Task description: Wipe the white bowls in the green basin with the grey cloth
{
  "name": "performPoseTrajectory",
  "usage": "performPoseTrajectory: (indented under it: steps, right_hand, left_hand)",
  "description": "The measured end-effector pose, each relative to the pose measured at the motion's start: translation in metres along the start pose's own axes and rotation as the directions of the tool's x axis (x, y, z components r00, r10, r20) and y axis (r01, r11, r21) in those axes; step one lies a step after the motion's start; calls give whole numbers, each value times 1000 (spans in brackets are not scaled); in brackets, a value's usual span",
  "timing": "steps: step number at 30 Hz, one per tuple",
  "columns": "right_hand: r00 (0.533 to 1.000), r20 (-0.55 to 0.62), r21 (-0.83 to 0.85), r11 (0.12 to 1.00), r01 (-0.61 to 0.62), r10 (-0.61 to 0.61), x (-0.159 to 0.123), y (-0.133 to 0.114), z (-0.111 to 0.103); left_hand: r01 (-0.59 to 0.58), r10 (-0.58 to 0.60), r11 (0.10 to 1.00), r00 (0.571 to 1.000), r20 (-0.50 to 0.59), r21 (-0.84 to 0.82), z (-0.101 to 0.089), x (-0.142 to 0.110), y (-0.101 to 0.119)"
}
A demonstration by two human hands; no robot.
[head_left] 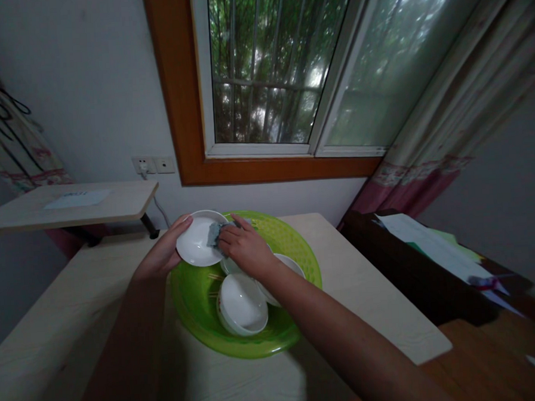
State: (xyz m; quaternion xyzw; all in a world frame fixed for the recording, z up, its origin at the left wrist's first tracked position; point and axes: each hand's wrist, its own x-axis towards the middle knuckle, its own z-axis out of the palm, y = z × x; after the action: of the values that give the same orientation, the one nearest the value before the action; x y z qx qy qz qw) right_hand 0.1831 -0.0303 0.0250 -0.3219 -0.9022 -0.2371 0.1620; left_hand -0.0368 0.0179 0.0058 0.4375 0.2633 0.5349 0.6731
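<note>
My left hand (169,246) grips the left rim of a shallow white dish (197,243), tilted so its inside faces me, above the left side of a green plastic basin (190,312). In my right hand (244,243) is a bunched grey-blue cloth (213,234), pressed against the right part of the dish's inside; most of it is hidden under the fingers. Inside the basin a white bowl (245,303) leans toward the front. Another white bowl (292,264) sits partly behind my right forearm. Thin chopsticks (214,277) show at the left of the bowls.
The basin stands on a pale wooden table (343,280). At the left a raised shelf (128,202) with a paper sheet (78,198) stands on black legs. Behind are a wall socket (144,165) and a window (265,75). Papers (431,246) lie on dark furniture at the right.
</note>
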Motion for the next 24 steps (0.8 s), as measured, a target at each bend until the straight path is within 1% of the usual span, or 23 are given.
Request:
performPoseTrajectory:
  steps: [1, 5, 8, 10, 12, 15, 18, 21, 24]
  right_hand:
    - [1000, 8, -1, 1000, -4, 4, 0, -1, 0]
    - [997, 71, -1, 999, -40, 40, 2, -7, 0]
    - [988, 138, 33, 997, -69, 64, 4, -15, 1]
    - [985, 160, 63, 996, -70, 59, 4, -21, 3]
    - [988, 153, 106, 993, -53, 36, 4, -25, 5]
    - [993, 117, 218, 976, -9, -17, 2, -28, 9]
    - [994, 103, 306, 952, 0, -33, 0, -28, 11]
    - [992, 125, 310, 950, -34, -5, 0, -28, 12]
    - [991, 131, 243, 967, -69, 38, 0, -26, 12]
  left_hand:
    - [8, -8, 1000, 1000, 2, 15, 2, 0, 0]
    - [-5, 8, 999, 999, -51, 54, 11, -4, 1]
    - [-18, 24, 998, 996, -88, 58, 13, -5, 0]
    - [-27, 34, 998, 993, -115, 57, 11, -4, -1]
    - [-40, 48, 997, 990, -136, 63, 10, -3, -3]
    - [-49, 62, 996, 983, -172, 77, 11, -3, -4]
    - [-34, 50, 995, 983, -175, 94, 13, -4, -4]
    - [-44, 67, 989, 984, -166, 139, 12, -4, -4]
    - [-56, 80, 983, 988, -130, 177, 8, -1, -6]
